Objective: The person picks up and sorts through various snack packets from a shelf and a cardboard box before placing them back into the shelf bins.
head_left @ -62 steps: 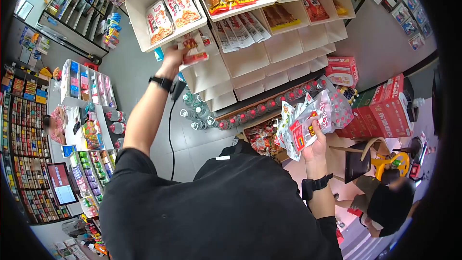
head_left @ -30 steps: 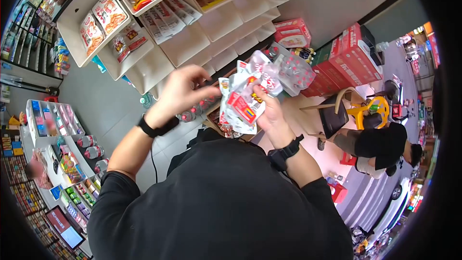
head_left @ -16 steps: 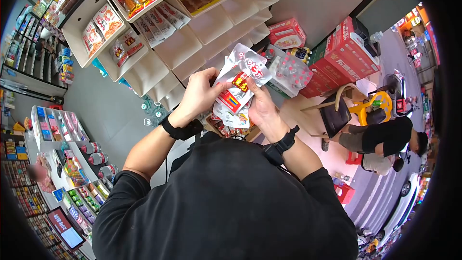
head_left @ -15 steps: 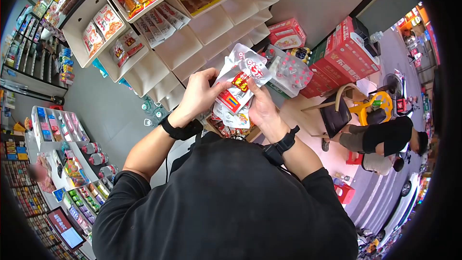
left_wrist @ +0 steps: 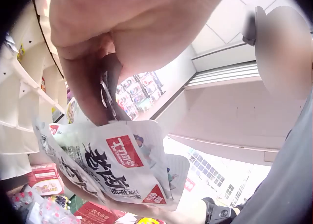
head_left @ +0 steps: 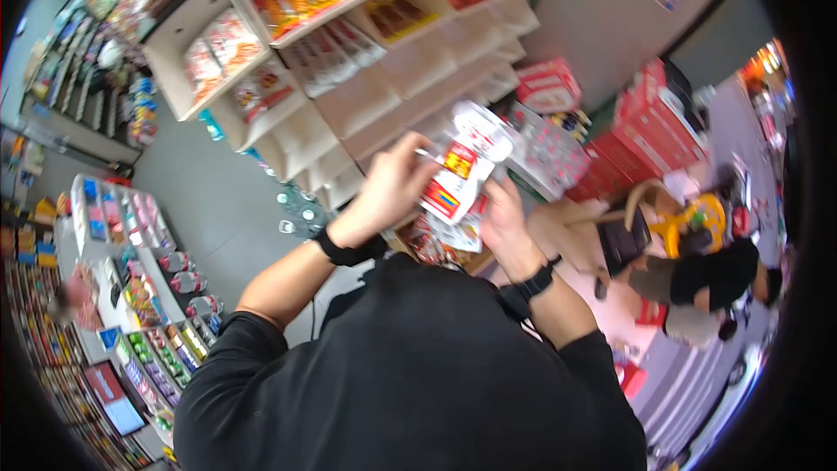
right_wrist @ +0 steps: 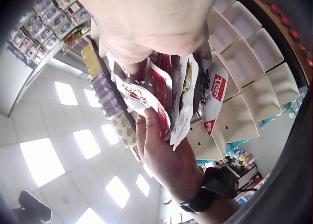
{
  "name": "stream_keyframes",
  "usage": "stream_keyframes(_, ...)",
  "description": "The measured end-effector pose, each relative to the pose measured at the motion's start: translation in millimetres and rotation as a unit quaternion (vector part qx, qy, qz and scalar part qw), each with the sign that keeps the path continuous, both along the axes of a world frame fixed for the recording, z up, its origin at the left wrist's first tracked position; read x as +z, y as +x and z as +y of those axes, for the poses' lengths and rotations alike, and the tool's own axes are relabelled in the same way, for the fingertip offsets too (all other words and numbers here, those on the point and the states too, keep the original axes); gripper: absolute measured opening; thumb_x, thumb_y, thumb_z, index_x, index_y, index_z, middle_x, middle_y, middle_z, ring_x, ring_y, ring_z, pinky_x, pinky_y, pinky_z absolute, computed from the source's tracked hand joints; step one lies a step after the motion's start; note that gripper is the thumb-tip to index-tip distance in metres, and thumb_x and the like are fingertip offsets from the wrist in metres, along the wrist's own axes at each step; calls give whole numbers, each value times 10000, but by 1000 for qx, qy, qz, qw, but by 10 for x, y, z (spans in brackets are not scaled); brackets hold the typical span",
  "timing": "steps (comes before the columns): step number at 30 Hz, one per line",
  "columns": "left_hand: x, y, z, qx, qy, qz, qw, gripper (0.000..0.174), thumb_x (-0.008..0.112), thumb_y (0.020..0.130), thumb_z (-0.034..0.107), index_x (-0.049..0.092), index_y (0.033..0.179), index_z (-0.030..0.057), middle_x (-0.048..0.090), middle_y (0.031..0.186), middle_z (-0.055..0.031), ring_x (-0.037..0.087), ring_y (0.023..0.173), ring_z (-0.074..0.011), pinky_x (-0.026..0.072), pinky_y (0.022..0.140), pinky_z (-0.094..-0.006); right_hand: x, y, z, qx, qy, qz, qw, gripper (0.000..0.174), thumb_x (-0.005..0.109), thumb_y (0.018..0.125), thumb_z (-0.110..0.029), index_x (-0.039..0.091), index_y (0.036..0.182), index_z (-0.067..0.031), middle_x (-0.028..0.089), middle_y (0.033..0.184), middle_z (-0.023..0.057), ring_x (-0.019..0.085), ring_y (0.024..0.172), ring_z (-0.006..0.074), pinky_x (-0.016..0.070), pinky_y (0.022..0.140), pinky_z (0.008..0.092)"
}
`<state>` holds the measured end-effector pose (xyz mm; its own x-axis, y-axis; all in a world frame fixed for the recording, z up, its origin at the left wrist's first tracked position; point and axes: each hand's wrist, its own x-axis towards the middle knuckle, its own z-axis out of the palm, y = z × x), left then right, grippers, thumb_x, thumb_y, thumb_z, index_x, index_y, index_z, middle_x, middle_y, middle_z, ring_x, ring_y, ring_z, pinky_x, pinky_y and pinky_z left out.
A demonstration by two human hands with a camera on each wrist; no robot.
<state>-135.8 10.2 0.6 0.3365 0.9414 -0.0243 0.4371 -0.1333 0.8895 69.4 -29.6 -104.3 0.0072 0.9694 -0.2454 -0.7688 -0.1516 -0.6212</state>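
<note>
In the head view, the right hand (head_left: 510,218) grips a fanned stack of snack packets (head_left: 460,166) in front of the torso. The left hand (head_left: 392,183) is at the near left edge of that stack. From the left wrist view, a white packet with black lettering and a red label (left_wrist: 110,160) stands out below the left hand (left_wrist: 122,33), whose fingers curl round a packet's edge. In the right wrist view, several packets (right_wrist: 183,101) hang between the right hand (right_wrist: 151,23) and the left hand's fingers (right_wrist: 150,126), which pinch one edge.
A tiered shelf (head_left: 357,105) ahead holds snack packs in its upper bins. Green-capped bottles (head_left: 301,214) stand on the floor beside it. Red boxes (head_left: 649,126), a chair (head_left: 623,240) and a bending person (head_left: 715,279) are at the right, a counter (head_left: 96,244) at the left.
The left hand was in a shelf bin with a red packet; it has left that bin and come across to the stack. The right hand has kept its packets, now nearer the chest's middle.
</note>
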Motion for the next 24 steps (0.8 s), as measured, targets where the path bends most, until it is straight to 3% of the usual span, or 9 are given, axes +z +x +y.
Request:
stream_keyframes(2, -231, -43, 9, 0, 68, -31, 997, 193, 659, 994, 154, 592, 1097, 5, 663, 724, -139, 647, 662, -169, 499, 618, -347, 109, -65, 4, 16, 11, -4, 1000, 401, 583, 1004, -14, 537, 1402, -24, 656, 1316, 104, 664, 1174, 235, 547, 1016, 409)
stream_keyframes(5, -212, -145, 24, -3, 54, -52, 997, 186, 620, 1012, 173, 618, 1060, -7, 649, 756, -183, 640, 661, -266, 495, 634, -379, -27, -118, 44, 5, -12, -16, 1000, 396, 554, 994, 34, 548, 1388, -13, 662, 1300, 120, 675, 1153, 249, 559, 1000, 404)
stream_keyframes(8, -315, -372, 96, 34, 79, -42, 995, 168, 629, 1013, 161, 640, 1022, -6, 642, 755, -139, 607, 684, -173, 497, 645, -350, -288, -120, 104, 11, -10, -7, 1000, 374, 578, 1029, -35, 538, 1400, -23, 645, 1330, 117, 645, 1200, 250, 533, 1040, 429)
stream_keyframes(10, -343, -557, 156, 77, 13, -85, 993, 125, 613, 1036, 132, 643, 1020, 12, 641, 780, -9, 564, 728, -68, 484, 637, -276, -88, -219, 151, 19, -27, -8, 999, 373, 587, 1035, -59, 535, 1403, -24, 639, 1338, 117, 636, 1211, 254, 524, 1051, 441)
stream_keyframes(14, -597, -1357, 454, 208, -27, -242, 947, 217, 687, 974, 85, 639, 1157, -21, 711, 857, -46, 669, 788, -109, 541, 680, -277, -136, -228, 244, 42, -56, 15, 997, 387, 611, 1040, -106, 530, 1411, -28, 633, 1349, 114, 624, 1224, 263, 507, 1073, 462)
stream_keyframes(16, -773, -2016, 748, 297, -10, -153, 942, 281, 694, 955, 58, 629, 1214, -33, 720, 883, -61, 677, 804, -113, 543, 695, -269, -169, -197, 258, 45, -57, 10, 997, 386, 604, 1043, -104, 530, 1414, -29, 634, 1348, 114, 623, 1225, 262, 504, 1077, 466)
stream_keyframes(18, -729, -2519, 977, 361, 7, -67, 930, 323, 696, 929, 60, 631, 1225, -53, 750, 949, -132, 721, 854, -185, 567, 750, -314, -226, -124, 256, 47, -50, 7, 998, 389, 605, 1043, -106, 528, 1417, -30, 634, 1346, 116, 624, 1226, 266, 507, 1071, 470)
stream_keyframes(21, -1275, -3380, 1648, 407, 60, 107, 905, 364, 711, 876, 77, 650, 1212, -49, 750, 1052, -231, 736, 966, -345, 576, 848, -410, -213, -90, 205, 38, -50, -2, 998, 401, 604, 1045, -121, 522, 1425, -25, 630, 1353, 119, 623, 1233, 269, 511, 1063, 467)
stream_keyframes(24, -1218, -3492, 2065, 412, 39, 200, 888, 373, 667, 899, 125, 666, 1252, 7, 728, 1161, -228, 683, 1099, -414, 530, 979, -460, -131, -119, 187, 34, -54, -6, 998, 412, 604, 1046, -140, 518, 1430, -18, 632, 1356, 119, 627, 1230, 266, 514, 1058, 462)
